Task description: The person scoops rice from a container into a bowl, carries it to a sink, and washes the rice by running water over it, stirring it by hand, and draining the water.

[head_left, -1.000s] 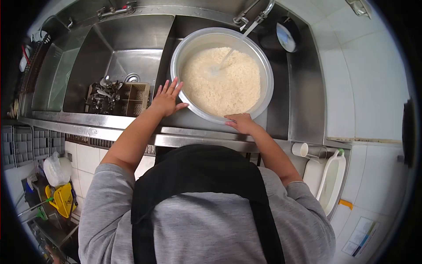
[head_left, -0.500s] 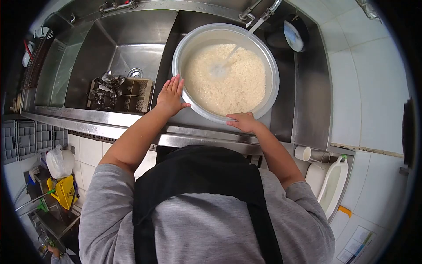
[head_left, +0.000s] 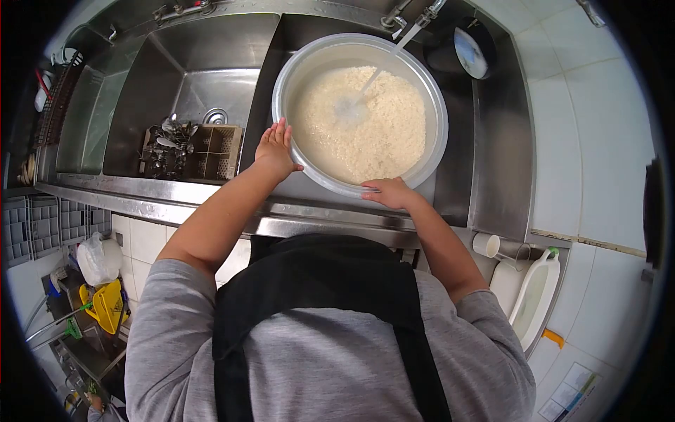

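Note:
A large round metal basin [head_left: 281,88] sits in the sink, holding rice [head_left: 394,119] in cloudy water. Water runs from a faucet [head_left: 425,15] and strikes the rice left of centre. Against the basin's left outer side lies my left hand [head_left: 276,151], open, its fingers stretched upward and the thumb apart, pointing right. At the near rim, my right hand [head_left: 391,193] is closed on the edge, fingers pointing left. The parts of its fingers beneath the rim are hidden.
Left of the basin is another sink bowl with a drain [head_left: 216,117] and a divided rack [head_left: 226,151] of cutlery [head_left: 169,144]. A dark pot [head_left: 450,53] stands at the back right. Lower right are a white cup [head_left: 485,244] and a white tub [head_left: 538,295].
The view has shifted very slightly. Both hands stay at the same places on the basin, and the water keeps running.

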A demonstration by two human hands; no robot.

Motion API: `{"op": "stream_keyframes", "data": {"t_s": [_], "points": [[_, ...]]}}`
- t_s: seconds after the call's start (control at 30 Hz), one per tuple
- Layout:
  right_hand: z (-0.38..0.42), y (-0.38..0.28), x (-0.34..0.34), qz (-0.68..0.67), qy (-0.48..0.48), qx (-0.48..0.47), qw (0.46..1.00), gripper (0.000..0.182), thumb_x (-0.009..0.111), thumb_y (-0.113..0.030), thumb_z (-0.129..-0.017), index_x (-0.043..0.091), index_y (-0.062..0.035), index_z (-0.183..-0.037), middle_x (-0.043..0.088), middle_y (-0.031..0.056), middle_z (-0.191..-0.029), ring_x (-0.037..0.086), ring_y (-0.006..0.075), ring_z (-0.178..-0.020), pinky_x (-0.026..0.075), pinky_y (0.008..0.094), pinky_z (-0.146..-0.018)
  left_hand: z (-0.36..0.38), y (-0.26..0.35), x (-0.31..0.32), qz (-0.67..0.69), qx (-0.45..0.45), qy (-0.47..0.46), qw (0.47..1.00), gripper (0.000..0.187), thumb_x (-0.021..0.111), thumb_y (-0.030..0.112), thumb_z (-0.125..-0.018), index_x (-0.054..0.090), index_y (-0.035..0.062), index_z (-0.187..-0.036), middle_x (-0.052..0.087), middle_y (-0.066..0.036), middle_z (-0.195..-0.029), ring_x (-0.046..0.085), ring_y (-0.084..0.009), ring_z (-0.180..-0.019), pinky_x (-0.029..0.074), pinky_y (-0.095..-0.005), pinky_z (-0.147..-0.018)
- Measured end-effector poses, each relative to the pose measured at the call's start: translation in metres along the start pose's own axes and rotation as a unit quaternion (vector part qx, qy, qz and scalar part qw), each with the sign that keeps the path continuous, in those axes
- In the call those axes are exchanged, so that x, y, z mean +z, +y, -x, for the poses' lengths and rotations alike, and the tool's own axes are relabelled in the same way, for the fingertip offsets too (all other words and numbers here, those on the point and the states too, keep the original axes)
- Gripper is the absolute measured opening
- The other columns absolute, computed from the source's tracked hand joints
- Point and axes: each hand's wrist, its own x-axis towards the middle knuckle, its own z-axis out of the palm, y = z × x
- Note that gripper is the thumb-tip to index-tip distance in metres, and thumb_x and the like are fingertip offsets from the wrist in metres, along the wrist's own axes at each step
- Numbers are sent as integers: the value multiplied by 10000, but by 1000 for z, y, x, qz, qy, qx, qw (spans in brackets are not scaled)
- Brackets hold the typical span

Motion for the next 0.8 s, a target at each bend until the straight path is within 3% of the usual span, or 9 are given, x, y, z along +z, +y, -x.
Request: {"op": "stream_keyframes", "data": {"t_s": [0.17,0.43,0.8], "points": [[-4,6,1,-7,-2,0,1000,601,476,-612,-857,538,-193,-1285,592,107,-1221,527,270,-1154,266,424,-1006,-1,0,1,0,0,0,1000,1015,476,652,-826,9,16,-1465,-73,-175,-1535,28,-252,-1432,67,-352,-1153],[-3,5,0,-8,12,-12,1000,602,487,-615,-850,556,-175,-1256,611,113,-1184,562,280,-1107,362,391,-959,-3,0,3,-1,1,1,1000,1016,473,655,-825,12,12,-1464,-64,-183,-1534,24,-257,-1432,66,-353,-1153],[-5,6,-2,-31,1,-7,1000,620,528,-614,-826,562,-159,-1246,592,100,-1222,547,271,-1132,356,391,-969,-2,5,-8,-17,-6,-24,1000,1004,479,642,-831,22,11,-1464,-57,-199,-1531,32,-274,-1430,55,-355,-1153]]}}
